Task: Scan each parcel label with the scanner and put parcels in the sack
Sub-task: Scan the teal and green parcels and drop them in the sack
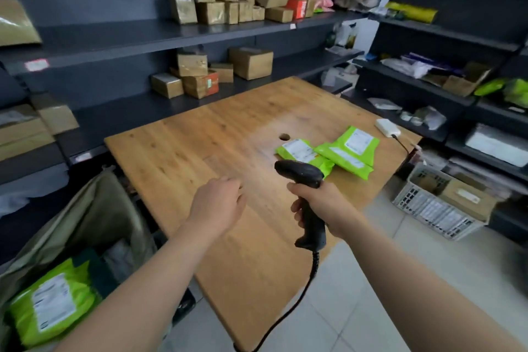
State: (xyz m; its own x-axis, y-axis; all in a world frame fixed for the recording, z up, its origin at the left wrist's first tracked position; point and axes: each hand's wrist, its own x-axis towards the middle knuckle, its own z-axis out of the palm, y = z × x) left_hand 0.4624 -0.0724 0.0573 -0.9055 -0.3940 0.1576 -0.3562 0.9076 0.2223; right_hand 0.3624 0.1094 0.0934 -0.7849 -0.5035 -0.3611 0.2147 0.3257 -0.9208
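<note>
Two green parcels with white labels lie on the wooden table (217, 151): one (303, 154) just beyond the scanner, the other (350, 151) overlapping it on the right. My right hand (320, 206) grips the handle of a black corded scanner (305, 191), whose head points toward the parcels. My left hand (217, 203) hovers over the table, empty, with relaxed fingers. At the lower left the olive sack (94, 217) stands open, and a green labelled parcel (54, 300) lies inside it.
Dark shelves with cardboard boxes (228, 0) run along the back and left. More shelves with bags stand on the right. A white crate (437, 203) sits on the tiled floor at right. A small white device (387, 127) lies at the table's far right edge.
</note>
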